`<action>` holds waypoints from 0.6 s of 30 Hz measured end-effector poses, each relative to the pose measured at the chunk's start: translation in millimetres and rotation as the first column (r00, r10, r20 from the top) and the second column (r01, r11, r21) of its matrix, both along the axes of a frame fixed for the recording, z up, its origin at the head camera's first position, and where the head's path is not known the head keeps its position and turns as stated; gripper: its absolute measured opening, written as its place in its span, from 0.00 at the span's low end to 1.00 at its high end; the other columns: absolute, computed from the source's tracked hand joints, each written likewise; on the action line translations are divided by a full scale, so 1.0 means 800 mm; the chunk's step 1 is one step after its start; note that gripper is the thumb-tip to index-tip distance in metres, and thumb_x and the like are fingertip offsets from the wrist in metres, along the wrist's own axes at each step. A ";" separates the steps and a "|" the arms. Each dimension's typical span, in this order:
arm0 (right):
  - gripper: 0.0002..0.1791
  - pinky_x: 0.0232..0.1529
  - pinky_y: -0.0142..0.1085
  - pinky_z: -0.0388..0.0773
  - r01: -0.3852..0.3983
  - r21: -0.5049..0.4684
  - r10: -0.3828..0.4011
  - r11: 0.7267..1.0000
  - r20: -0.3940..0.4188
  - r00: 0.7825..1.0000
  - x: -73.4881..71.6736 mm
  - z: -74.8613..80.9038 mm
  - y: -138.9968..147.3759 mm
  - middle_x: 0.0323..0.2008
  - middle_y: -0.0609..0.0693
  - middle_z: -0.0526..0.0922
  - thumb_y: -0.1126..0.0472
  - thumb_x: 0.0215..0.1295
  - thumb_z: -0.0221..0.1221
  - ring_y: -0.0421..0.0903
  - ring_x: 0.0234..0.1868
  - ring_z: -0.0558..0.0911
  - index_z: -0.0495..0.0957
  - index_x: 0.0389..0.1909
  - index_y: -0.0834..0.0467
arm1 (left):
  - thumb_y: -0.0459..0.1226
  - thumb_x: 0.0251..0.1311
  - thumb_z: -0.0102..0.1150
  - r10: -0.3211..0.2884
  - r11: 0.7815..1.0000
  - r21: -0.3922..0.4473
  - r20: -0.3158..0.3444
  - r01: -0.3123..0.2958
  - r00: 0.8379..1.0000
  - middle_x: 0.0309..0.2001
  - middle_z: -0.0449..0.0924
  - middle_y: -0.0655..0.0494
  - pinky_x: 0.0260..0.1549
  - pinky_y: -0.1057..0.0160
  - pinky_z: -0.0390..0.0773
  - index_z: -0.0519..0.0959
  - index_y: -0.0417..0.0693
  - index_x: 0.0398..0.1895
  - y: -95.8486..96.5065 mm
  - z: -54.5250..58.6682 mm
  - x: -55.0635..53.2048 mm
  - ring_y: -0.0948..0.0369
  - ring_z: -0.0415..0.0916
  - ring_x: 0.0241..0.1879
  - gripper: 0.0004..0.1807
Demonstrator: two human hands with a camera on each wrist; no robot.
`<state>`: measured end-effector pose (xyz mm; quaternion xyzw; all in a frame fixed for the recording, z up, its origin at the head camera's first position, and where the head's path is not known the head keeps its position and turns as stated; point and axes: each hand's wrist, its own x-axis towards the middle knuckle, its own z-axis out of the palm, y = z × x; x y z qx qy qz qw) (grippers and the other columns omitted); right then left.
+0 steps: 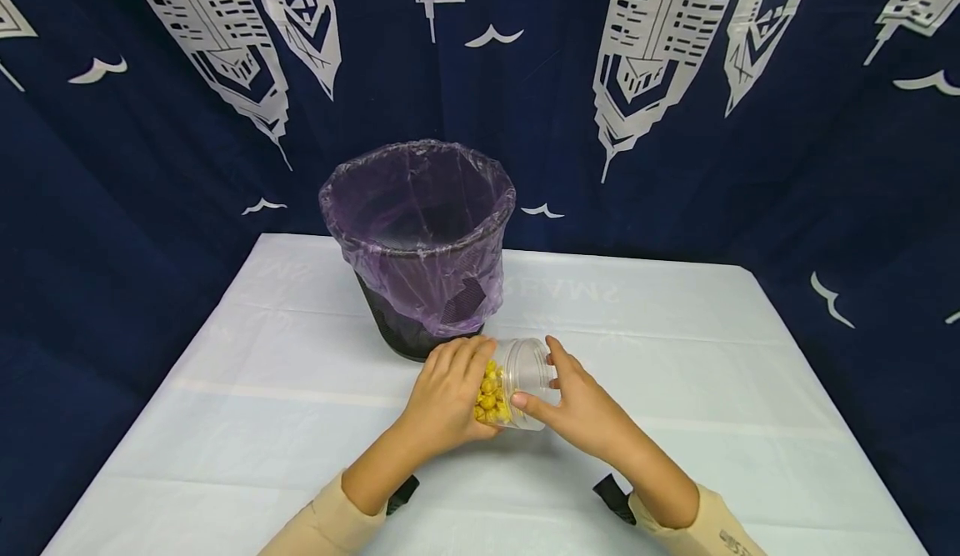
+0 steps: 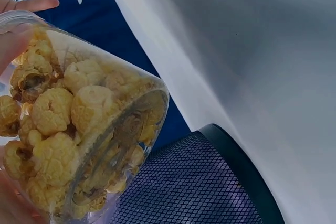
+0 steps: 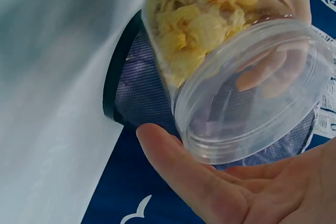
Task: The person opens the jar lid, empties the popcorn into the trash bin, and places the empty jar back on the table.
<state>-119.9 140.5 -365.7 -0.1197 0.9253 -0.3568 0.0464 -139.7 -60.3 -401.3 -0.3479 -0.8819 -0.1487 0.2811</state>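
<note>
A clear plastic jar (image 1: 507, 383) of yellow popcorn (image 3: 191, 27) is tilted on its side, its lidded end to the right. My left hand (image 1: 447, 389) grips the jar round its body. At the other end, my right hand (image 1: 581, 410) spreads its thumb and fingers about the clear lid (image 3: 252, 95). Those fingers are fairly straight, and I cannot tell whether they touch the rim. In the left wrist view, the jar's base (image 2: 123, 148) points toward the mesh bin, with popcorn pressed against the wall.
Just behind the jar stands a black mesh waste bin (image 1: 401, 318) lined with a translucent purple bag (image 1: 420, 277). Both are on a white-covered table (image 1: 675, 356). A dark blue curtain (image 1: 525, 106) with white building prints hangs behind.
</note>
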 end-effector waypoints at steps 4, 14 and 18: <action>0.56 0.37 0.43 0.76 -0.005 -0.009 0.005 1.000 -0.004 1.000 -0.001 0.002 -0.002 0.59 0.60 0.62 0.32 0.45 0.58 0.53 0.49 0.73 0.48 0.67 0.62 | 0.56 0.16 0.74 0.001 1.000 -0.008 0.014 -0.001 1.000 0.54 0.67 0.44 0.52 0.51 0.61 0.64 0.37 0.56 -0.001 0.000 0.000 0.48 0.64 0.50 0.57; 0.57 0.50 0.44 0.70 -0.232 -0.134 0.216 0.963 -0.125 0.968 -0.006 -0.002 0.012 0.65 0.48 0.51 0.43 0.39 0.69 0.52 0.55 0.67 0.45 0.68 0.45 | 0.55 0.18 0.72 -0.007 1.000 -0.002 -0.012 0.007 1.000 0.53 0.67 0.43 0.52 0.52 0.62 0.64 0.37 0.56 -0.001 0.001 -0.002 0.48 0.65 0.50 0.55; 0.59 0.52 0.44 0.68 -0.284 -0.084 0.267 0.955 -0.167 0.949 -0.008 -0.001 0.016 0.65 0.45 0.49 0.47 0.36 0.72 0.49 0.58 0.64 0.45 0.68 0.44 | 0.56 0.18 0.72 -0.007 1.000 -0.005 -0.014 0.007 1.000 0.53 0.68 0.44 0.51 0.51 0.63 0.64 0.37 0.55 -0.001 0.002 -0.001 0.49 0.65 0.50 0.55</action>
